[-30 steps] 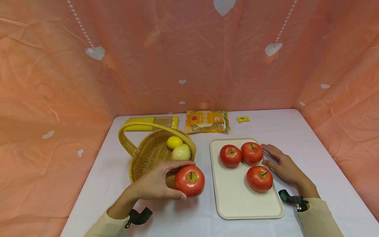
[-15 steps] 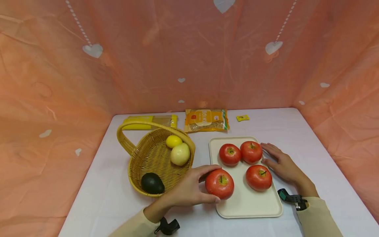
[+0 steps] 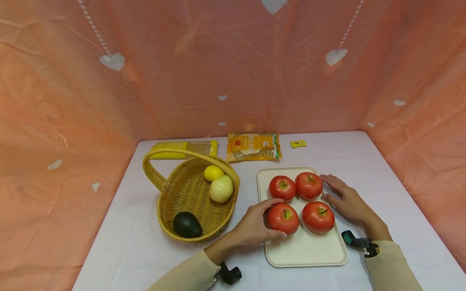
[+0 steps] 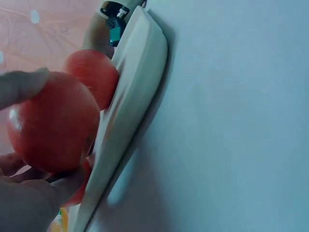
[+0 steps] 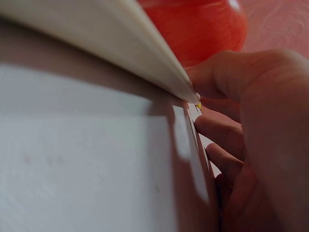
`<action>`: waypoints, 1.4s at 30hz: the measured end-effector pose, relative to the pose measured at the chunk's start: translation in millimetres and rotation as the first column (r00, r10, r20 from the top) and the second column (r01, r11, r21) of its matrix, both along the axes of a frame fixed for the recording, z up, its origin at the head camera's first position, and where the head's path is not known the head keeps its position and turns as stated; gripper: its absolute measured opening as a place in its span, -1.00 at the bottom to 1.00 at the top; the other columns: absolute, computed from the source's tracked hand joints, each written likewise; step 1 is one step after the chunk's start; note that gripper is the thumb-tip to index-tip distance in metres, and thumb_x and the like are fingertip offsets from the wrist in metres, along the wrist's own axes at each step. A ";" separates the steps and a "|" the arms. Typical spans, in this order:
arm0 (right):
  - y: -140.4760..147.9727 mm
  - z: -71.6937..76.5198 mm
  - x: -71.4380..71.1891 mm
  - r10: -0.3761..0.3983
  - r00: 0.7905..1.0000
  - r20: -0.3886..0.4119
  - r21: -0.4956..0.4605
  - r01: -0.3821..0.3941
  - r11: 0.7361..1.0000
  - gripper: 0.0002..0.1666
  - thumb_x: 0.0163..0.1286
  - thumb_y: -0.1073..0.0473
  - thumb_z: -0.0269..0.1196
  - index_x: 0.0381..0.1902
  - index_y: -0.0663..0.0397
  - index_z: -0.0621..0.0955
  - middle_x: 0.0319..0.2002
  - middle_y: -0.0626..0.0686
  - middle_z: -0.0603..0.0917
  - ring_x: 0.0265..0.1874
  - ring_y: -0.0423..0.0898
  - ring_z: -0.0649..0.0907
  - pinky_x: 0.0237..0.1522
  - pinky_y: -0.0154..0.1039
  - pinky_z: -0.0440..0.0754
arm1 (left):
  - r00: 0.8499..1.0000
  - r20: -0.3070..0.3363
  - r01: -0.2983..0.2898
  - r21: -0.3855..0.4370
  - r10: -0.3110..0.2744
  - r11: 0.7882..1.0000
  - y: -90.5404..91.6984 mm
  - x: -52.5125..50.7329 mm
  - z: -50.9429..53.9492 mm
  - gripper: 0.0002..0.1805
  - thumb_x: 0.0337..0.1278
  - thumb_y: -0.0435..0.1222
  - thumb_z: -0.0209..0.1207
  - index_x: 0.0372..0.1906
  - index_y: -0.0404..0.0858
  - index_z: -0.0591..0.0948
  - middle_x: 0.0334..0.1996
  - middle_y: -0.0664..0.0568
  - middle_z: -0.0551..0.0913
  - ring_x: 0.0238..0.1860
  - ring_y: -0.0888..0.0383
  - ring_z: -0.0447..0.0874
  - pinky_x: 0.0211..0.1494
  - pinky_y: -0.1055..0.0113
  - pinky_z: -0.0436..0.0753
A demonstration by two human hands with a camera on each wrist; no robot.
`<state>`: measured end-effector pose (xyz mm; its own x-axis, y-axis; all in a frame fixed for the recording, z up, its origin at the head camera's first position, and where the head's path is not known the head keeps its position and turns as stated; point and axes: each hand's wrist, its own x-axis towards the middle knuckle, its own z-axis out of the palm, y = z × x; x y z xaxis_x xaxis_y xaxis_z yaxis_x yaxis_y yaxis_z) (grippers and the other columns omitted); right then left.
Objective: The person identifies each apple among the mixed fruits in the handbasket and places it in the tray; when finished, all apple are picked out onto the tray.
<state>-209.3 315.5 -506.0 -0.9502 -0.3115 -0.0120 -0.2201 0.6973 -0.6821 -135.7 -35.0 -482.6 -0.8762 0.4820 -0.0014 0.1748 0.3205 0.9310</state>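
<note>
My left hand (image 3: 256, 226) holds a red apple (image 3: 283, 218) between thumb and fingers, over the left part of the cream tray (image 3: 287, 254). In the left wrist view the held apple (image 4: 55, 125) is close to the tray; whether it touches the tray floor I cannot tell. Three more red apples, one at the back left (image 3: 282, 188), one at the back right (image 3: 309, 186) and one at the right (image 3: 318, 217), sit on the tray. My right hand (image 3: 347, 204) rests at the tray's right edge, with the thumb (image 5: 217, 75) touching the rim in the right wrist view.
Left of the tray stands a wicker basket (image 3: 182, 190) with a raised handle. Inside are a lemon (image 3: 213, 173), a pale green round fruit (image 3: 221, 189) and a dark avocado (image 3: 187, 224). Behind lie a yellow pack (image 3: 171, 150), an orange bag (image 3: 253, 147) and a small yellow packet (image 3: 298, 144).
My left hand has carried the apple rightward from beside the basket to over the tray, uncovering the avocado. My right hand has stayed at the tray's edge.
</note>
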 end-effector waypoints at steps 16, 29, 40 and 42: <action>-1.0 1.1 -0.2 0.001 1.000 0.012 -0.007 -0.001 1.000 -0.20 0.57 0.16 0.33 0.68 0.12 0.38 0.68 0.39 0.26 0.70 0.49 0.10 0.49 0.70 0.14 | 0.990 -0.141 -0.021 -0.092 0.008 0.996 13.3 -0.6 -12.1 -0.08 0.03 -0.30 0.67 0.52 -0.13 0.47 0.31 0.06 0.69 0.30 0.22 0.64 0.50 0.23 0.59; -1.3 2.1 -0.2 -0.003 1.000 0.027 -0.012 0.003 1.000 -0.20 0.57 0.13 0.33 0.68 0.10 0.38 0.69 0.37 0.26 0.71 0.48 0.09 0.50 0.70 0.13 | 0.969 -0.249 -0.084 -0.275 0.013 0.958 13.2 5.3 -3.5 0.03 0.11 -0.13 0.66 0.64 -0.22 0.40 0.46 -0.08 0.60 0.43 -0.01 0.61 0.54 0.06 0.58; -0.2 12.7 3.6 -0.016 0.999 -0.030 -0.012 0.015 1.000 -0.30 0.60 0.18 0.32 0.61 0.16 0.46 0.62 0.39 0.38 0.63 0.50 0.27 0.49 0.62 0.28 | 0.875 -0.483 -0.079 -0.075 0.034 0.994 -32.7 27.5 33.3 -0.38 0.35 -0.26 0.50 0.44 -0.24 0.60 0.20 -0.06 0.76 0.14 0.09 0.78 0.19 0.29 0.80; -0.2 19.1 6.0 -0.036 0.997 -0.070 0.012 0.037 0.999 -0.34 0.62 0.17 0.30 0.60 0.13 0.49 0.58 0.38 0.45 0.58 0.50 0.37 0.45 0.59 0.37 | 0.843 -0.532 -0.084 0.006 0.075 0.996 -52.5 31.4 43.4 -0.48 0.37 -0.33 0.46 0.37 -0.24 0.65 0.07 -0.04 0.80 0.02 0.11 0.81 0.06 0.34 0.82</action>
